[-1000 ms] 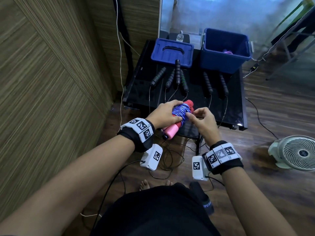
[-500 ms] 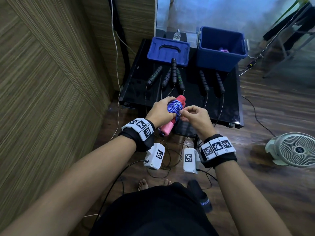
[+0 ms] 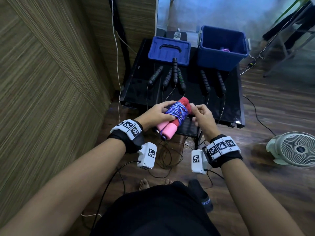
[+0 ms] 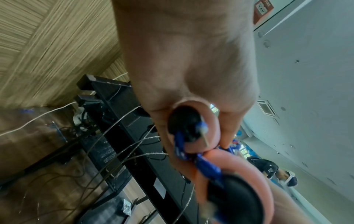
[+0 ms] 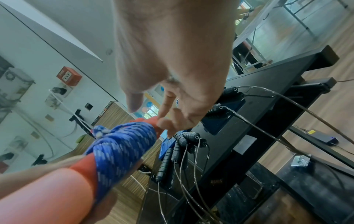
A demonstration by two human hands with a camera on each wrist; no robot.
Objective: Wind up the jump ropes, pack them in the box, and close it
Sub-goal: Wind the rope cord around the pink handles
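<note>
My left hand (image 3: 158, 113) grips a jump rope bundle (image 3: 175, 111): two pink-red foam handles wound round with blue rope, held above the table's front edge. The left wrist view shows my left hand (image 4: 187, 60) curled round the handles' black end caps (image 4: 184, 121). My right hand (image 3: 201, 113) is at the bundle's right side, fingers loosely curled. In the right wrist view my right hand (image 5: 172, 53) touches the red handle tip beyond the blue winding (image 5: 122, 145), thumb and forefinger apart with nothing between them. The open blue box (image 3: 218, 60) stands at the back right with a purple-pink rope (image 3: 225, 49) inside.
The blue lid (image 3: 168, 50) lies flat left of the box on the black table (image 3: 136, 86). Several black-handled ropes (image 3: 175, 72) lie on the table, with cords hanging over the front edge to the floor. A white fan (image 3: 296, 149) stands at right, a wood-panel wall at left.
My right fingers have come off the blue winding they were pinching and now sit at the handle tips. My left hand still holds the bundle, turned slightly so both pink ends show.
</note>
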